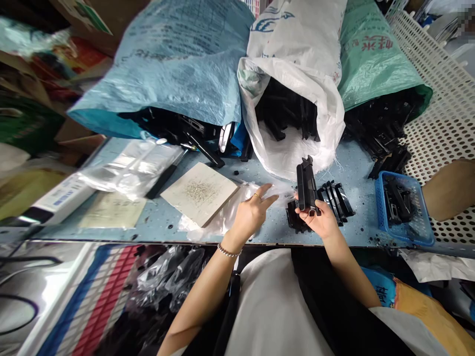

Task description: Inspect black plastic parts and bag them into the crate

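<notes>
My right hand (322,220) grips a bundle of long black plastic parts (306,184), held upright above the bench before the white sack. What kind of parts they are, I cannot make out. To its left is my left hand (253,213), two fingers stretched and apart toward the bundle, the others curled. A clear plastic bag (280,190) lies by those fingertips; whether they touch it is unclear. Beside and below my right hand, more black parts (336,200) lie in a row on the blue bench (256,235).
A blue sack (159,64), a white sack (297,37) and a green sack (378,59) spill black parts at the back. A pale square board (200,193) and clear bags (137,163) lie left. Right are a blue basket (406,237) and a white perforated crate (441,99).
</notes>
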The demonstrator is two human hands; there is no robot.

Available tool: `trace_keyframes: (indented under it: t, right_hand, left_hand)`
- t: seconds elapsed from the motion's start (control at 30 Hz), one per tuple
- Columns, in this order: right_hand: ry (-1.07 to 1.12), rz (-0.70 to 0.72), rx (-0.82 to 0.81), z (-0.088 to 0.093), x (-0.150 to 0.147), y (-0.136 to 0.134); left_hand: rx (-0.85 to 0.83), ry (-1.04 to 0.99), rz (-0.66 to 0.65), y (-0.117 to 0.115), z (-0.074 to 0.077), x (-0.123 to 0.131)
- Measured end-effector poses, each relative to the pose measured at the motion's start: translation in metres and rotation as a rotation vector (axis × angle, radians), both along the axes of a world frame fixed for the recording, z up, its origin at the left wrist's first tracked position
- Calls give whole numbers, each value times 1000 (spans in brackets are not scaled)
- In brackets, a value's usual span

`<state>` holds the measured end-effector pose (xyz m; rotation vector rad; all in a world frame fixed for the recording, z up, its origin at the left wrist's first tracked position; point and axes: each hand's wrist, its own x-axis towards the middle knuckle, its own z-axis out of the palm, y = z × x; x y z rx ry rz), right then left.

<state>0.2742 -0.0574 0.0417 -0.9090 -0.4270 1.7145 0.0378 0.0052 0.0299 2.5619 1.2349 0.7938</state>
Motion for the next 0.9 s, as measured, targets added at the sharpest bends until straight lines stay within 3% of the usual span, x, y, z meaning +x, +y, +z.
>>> trace_keyframes:
  t: [0.17,0.3,0.4,0.47,0.53,0.63,0.77,0.9]
  right_hand:
    - [-43,16,29,-2,-3,0]
    - [-127,-57,55,2,5,4]
    - [-150,-86,57,15,17,-8]
    - [-63,33,21,24,23,-29]
    - [85,252,-48,27,24,-53]
    - [268,456,-186,21,15,-79]
    - [266,270,-256,4,6,-76]
    - [75,94,-182,-8,6,-49]
  left_hand:
    - [-30,-81,170,8,-1,12]
    - [-62,57,120,14,-5,21]
    - [-106,53,133,16,-7,31]
    - [-113,-1,137,17,-8,39]
    - [-119,-68,98,17,-11,48]
    - [-165,-199,-24,17,-16,56]
    - [-189,-306,-106,12,-19,53]
    - [-104,-172,-162,-10,-13,47]
